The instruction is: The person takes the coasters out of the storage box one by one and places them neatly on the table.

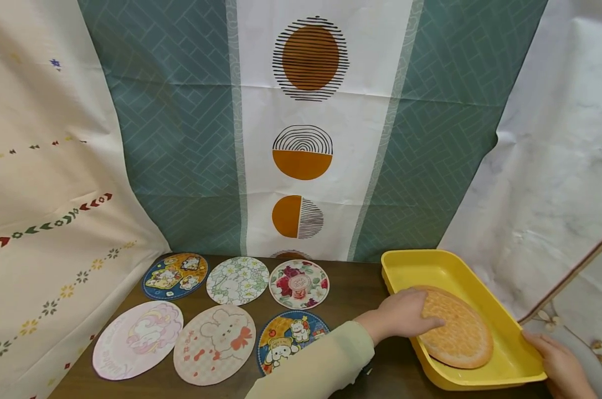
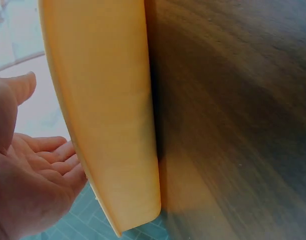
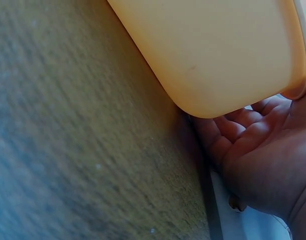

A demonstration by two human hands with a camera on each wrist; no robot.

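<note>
A yellow tray [image 1: 450, 266] stands at the right of the table, with a round mat [image 1: 457, 332] printed like golden-brown bread lying in it. My left hand [image 1: 402, 313] reaches over the tray's left rim to the mat's upper left edge. In the left wrist view, the fingers of that hand [image 2: 35, 170] are fairly straight, with the thumb held apart; the mat is out of sight there. At the tray's near right corner, my right hand [image 1: 562, 363] grips the rim. From below, the right wrist view shows the fingers of this hand [image 3: 263, 145] bent against the tray's corner.
Several round printed mats lie in two rows on the dark wooden table [image 1: 350, 293], among them a floral one [image 1: 299, 284], a pink unicorn one [image 1: 138, 339] and a checked bunny one [image 1: 214, 344]. The left forearm partly covers a blue cartoon mat [image 1: 291, 335]. Patterned cloths [image 1: 181, 138] hang behind.
</note>
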